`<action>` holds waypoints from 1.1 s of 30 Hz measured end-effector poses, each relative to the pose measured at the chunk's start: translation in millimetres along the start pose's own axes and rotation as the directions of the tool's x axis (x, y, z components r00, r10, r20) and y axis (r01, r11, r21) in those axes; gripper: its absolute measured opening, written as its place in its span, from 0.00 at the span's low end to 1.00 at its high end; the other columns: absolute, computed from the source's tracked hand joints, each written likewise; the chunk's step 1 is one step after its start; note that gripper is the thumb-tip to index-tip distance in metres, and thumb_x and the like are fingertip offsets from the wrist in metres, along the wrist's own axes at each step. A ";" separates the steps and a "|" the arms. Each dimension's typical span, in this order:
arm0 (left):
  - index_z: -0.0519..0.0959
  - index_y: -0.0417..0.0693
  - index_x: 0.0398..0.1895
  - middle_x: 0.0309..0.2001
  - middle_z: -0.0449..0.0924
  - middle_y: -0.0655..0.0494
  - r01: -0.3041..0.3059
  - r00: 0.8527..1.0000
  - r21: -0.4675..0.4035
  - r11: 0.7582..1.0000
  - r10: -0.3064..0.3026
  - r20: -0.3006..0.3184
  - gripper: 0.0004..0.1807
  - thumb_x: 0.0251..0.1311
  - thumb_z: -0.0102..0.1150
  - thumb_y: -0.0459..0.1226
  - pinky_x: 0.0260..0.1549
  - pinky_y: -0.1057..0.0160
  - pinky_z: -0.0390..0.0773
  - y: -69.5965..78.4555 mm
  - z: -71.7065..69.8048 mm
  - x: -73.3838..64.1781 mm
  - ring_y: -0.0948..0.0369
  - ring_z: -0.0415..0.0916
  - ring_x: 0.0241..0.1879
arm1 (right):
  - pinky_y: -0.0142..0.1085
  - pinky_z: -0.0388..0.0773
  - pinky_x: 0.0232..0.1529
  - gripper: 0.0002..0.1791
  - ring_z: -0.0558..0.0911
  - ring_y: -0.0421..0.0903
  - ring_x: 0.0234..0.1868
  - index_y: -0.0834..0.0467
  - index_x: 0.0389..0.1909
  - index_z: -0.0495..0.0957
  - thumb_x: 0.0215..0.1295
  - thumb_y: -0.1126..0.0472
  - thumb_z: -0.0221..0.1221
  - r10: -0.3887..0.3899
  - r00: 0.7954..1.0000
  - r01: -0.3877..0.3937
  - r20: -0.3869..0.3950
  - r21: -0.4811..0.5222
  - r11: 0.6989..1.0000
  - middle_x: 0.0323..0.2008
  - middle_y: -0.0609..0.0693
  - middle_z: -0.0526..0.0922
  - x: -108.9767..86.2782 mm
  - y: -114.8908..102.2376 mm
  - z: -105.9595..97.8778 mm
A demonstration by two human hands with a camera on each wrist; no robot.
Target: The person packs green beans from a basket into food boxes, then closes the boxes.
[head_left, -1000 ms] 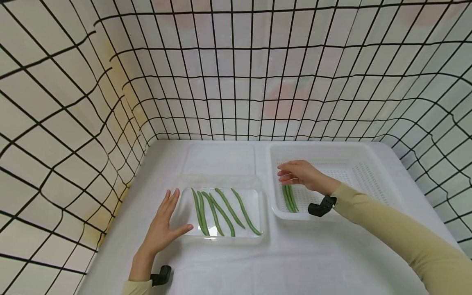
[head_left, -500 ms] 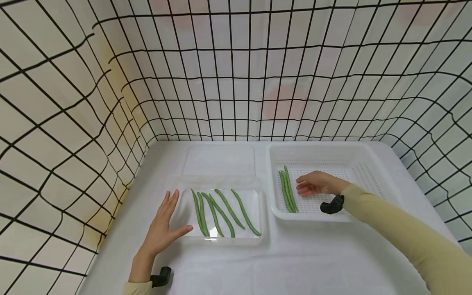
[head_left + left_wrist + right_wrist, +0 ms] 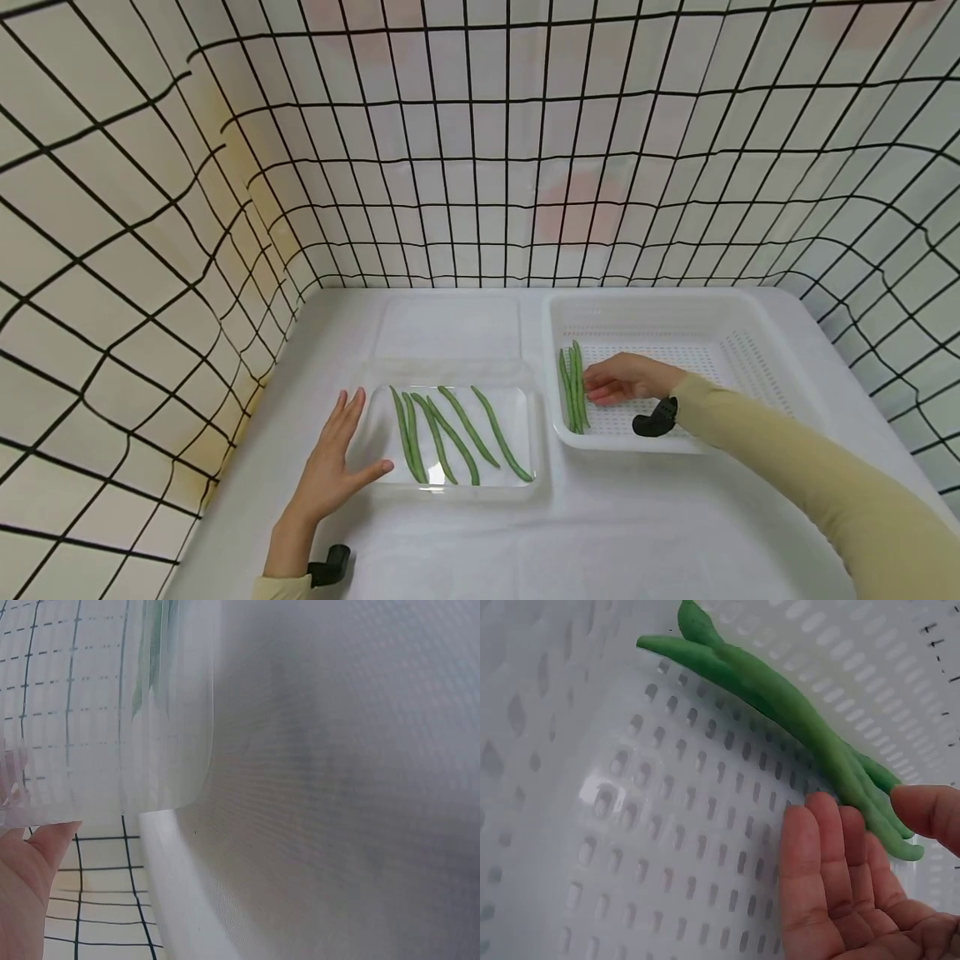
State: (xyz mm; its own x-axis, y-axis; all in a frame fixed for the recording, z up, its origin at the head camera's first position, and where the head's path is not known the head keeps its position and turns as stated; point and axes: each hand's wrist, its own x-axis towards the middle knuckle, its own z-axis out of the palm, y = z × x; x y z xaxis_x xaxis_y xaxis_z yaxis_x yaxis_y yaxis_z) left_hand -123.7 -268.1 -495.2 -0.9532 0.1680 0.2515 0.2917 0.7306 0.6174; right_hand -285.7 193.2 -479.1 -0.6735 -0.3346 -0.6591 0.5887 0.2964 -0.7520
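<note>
Three green beans (image 3: 573, 387) lie side by side along the left wall of a white perforated basket (image 3: 712, 443). My right hand (image 3: 626, 379) is inside the basket, its fingertips right at the beans. In the right wrist view, nearly straight fingers (image 3: 810, 855) press up to the beans (image 3: 780, 694), with the thumb (image 3: 930, 814) apart at their end. My left hand (image 3: 327, 467) is spread at the left side of a clear plastic container (image 3: 534, 433), fingers at its wall and thumb over its front corner. Several more green beans (image 3: 467, 425) lie spaced out inside this container.
A flat, clear lid-like rectangle (image 3: 448, 327) lies behind the container on the white-covered table (image 3: 585, 533). Black wire grid walls (image 3: 480, 179) with white cloth behind them rise around the back and both sides.
My right hand moved off the basket's beans to the right, then came back left against them. The beans now sit farther left and closer to the basket wall. The left hand stayed put.
</note>
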 end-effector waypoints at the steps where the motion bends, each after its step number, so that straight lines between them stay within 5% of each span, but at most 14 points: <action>1: 0.46 0.59 0.76 0.74 0.44 0.53 0.000 1.000 0.001 1.000 0.000 -0.001 0.59 0.44 0.73 0.51 0.54 0.29 0.53 -0.1 -0.2 -0.3 0.52 0.36 0.73 | 0.39 0.79 0.43 0.14 0.83 0.46 0.32 0.73 0.48 0.72 0.68 0.65 0.53 0.000 1.000 0.000 0.002 -0.015 1.000 0.34 0.58 0.79 1.3 -0.1 1.4; 11: 0.45 0.60 0.76 0.75 0.43 0.56 0.000 1.000 -0.001 1.000 0.000 -0.002 0.59 0.45 0.72 0.53 0.54 0.29 0.52 -2.7 0.3 -1.4 0.53 0.35 0.73 | 0.34 0.80 0.34 0.08 0.80 0.41 0.24 0.65 0.33 0.75 0.64 0.63 0.59 0.021 0.999 -0.030 -0.048 -0.191 0.981 0.25 0.52 0.77 13.3 -6.7 19.2; 21: 0.46 0.58 0.76 0.75 0.43 0.56 -0.004 1.000 0.001 1.000 0.004 -0.003 0.59 0.44 0.72 0.53 0.54 0.29 0.53 -2.3 1.6 -1.4 0.53 0.35 0.73 | 0.34 0.80 0.33 0.14 0.81 0.41 0.25 0.70 0.43 0.75 0.63 0.63 0.62 -0.056 0.990 0.044 -0.127 -0.098 0.994 0.25 0.51 0.81 0.8 -14.5 10.8; 28: 0.45 0.60 0.76 0.75 0.41 0.56 -0.016 1.000 -0.001 1.000 0.016 -0.003 0.59 0.45 0.72 0.52 0.55 0.30 0.53 -0.4 -0.4 -1.9 0.52 0.35 0.73 | 0.35 0.80 0.37 0.23 0.83 0.41 0.28 0.75 0.51 0.71 0.63 0.62 0.61 -0.117 0.990 0.113 -0.084 -0.047 0.992 0.28 0.52 0.84 -16.0 -17.2 4.0; 33: 0.46 0.57 0.76 0.75 0.43 0.53 -0.012 1.000 0.002 1.000 0.012 -0.001 0.58 0.45 0.72 0.52 0.55 0.29 0.53 0.2 -0.9 -1.5 0.52 0.35 0.73 | 0.36 0.80 0.39 0.20 0.83 0.42 0.30 0.73 0.52 0.72 0.66 0.62 0.59 -0.157 0.986 0.157 -0.053 0.001 0.988 0.33 0.53 0.84 -30.8 -26.2 9.1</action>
State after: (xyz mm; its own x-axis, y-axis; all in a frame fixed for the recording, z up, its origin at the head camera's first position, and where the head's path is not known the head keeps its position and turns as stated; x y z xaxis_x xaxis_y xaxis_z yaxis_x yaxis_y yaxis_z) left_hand -122.1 -268.9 -494.8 -0.9496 0.1763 0.2592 0.3028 0.7302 0.6125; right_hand -276.3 187.6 -439.2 -0.7800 -0.3295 -0.5320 0.4763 0.2388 -0.8462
